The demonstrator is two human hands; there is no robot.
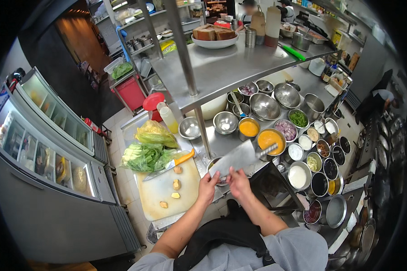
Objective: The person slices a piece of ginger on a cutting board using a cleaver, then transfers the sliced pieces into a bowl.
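A broad-bladed cleaver [235, 159] is held up in front of me. My left hand [208, 188] pinches the near left end of its blade, while my right hand [239, 184] grips the blade's lower edge. Its ridged handle points right, over a bowl of orange liquid [270, 137]. Below the blade, a metal bowl [213, 164] is partly hidden. To the left lies a white cutting board [156, 193] with several pieces of what looks like ginger root [177, 184]. A knife with an orange handle [185, 157] rests across the board's far edge.
Bagged leafy greens [149, 157] lie beyond the board, near a squeeze bottle [169, 120]. Several metal bowls and containers [296, 174] crowd the right side. A steel shelf [224, 74] with upright posts [203, 132] overhangs the counter. Another person [380, 101] stands far right.
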